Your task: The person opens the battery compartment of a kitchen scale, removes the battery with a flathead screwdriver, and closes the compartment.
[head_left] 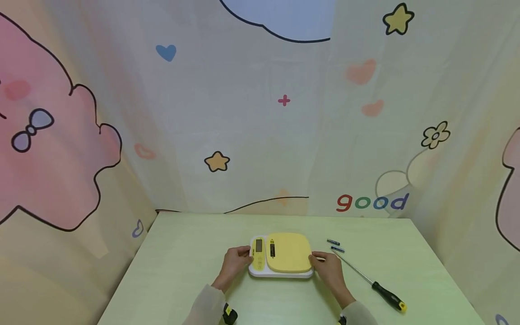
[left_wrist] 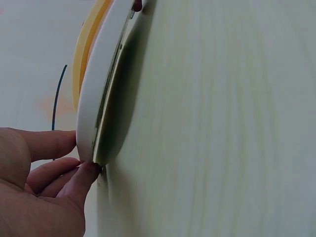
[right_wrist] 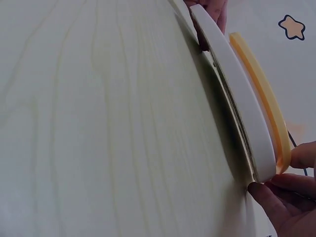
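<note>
A yellow and white kitchen scale (head_left: 289, 253) is at the middle of the table, its display (head_left: 258, 245) on the left side and its yellow platform facing up. My left hand (head_left: 235, 263) pinches the scale's left end between thumb and fingers. On the opposite end my right hand (head_left: 328, 269) holds it the same way. Both wrist views show the white side of the scale (left_wrist: 101, 74) edge-on, with a dark shadow under its near edge. In the right wrist view, right-hand fingers (right_wrist: 303, 155) lie against the yellow platform (right_wrist: 269, 98).
Two small batteries (head_left: 337, 249) lie right of the scale. Beside them a screwdriver (head_left: 387, 295) with a black and yellow handle points its shaft toward the batteries. The pale green table (head_left: 183, 253) ends at a printed curtain (head_left: 252, 135) behind and at both sides.
</note>
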Motion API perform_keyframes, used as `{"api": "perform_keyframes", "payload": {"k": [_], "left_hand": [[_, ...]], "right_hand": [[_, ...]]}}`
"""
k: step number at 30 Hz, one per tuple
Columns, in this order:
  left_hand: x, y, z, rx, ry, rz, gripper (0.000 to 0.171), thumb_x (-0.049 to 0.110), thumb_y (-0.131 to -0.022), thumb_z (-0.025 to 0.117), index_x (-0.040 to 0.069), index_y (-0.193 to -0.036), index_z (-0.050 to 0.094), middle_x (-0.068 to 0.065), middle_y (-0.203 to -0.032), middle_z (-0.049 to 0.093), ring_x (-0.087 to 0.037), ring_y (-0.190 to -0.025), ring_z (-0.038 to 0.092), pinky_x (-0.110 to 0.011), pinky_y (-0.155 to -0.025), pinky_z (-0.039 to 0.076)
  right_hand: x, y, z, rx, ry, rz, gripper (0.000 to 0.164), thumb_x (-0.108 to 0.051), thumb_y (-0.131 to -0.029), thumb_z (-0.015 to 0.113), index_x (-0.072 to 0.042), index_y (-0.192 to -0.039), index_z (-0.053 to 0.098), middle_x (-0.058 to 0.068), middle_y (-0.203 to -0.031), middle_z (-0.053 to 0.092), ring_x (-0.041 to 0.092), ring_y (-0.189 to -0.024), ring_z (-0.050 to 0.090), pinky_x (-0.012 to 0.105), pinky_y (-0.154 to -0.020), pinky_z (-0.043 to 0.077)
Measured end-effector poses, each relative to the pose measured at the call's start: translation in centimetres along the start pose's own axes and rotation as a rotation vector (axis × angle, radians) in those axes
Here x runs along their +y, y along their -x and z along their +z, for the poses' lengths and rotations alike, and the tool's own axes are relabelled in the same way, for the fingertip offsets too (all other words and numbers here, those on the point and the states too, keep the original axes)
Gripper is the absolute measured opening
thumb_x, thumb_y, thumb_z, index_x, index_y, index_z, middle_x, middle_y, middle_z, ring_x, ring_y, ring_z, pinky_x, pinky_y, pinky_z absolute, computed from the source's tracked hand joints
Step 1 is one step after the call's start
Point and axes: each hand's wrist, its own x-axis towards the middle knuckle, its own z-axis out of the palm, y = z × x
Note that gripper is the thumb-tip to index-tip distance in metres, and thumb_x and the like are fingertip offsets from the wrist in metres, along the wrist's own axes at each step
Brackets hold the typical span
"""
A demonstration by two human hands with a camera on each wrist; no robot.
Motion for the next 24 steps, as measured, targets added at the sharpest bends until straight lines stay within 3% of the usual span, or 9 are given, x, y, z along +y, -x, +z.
{"api": "perform_keyframes", "payload": {"k": [9,24], "left_hand": [[-0.29,0.0,0.11,-0.001,-0.004,0.082,0.046,-0.004,-0.084,0.067,-0.008,-0.13,0.059,-0.024,-0.126,0.064,-0.034,-0.12,0.062,-0.036,-0.094,0.055],[-0.18,0.19,0.42,0.016,-0.053,0.123,0.048,-0.01,-0.081,0.066,-0.009,-0.128,0.059,-0.025,-0.124,0.065,-0.034,-0.117,0.064,-0.037,-0.094,0.055]], "right_hand": [[-0.21,0.02,0.04,0.006,0.037,-0.003,0.024,-0.016,-0.088,0.069,-0.001,-0.106,0.075,0.018,-0.106,0.074,0.028,-0.093,0.073,0.018,-0.059,0.051],[0.2,0.13,0.13,0.017,0.097,-0.033,0.021,-0.015,-0.087,0.072,-0.001,-0.102,0.077,0.013,-0.098,0.076,0.018,-0.085,0.068,0.024,-0.068,0.053]]}}
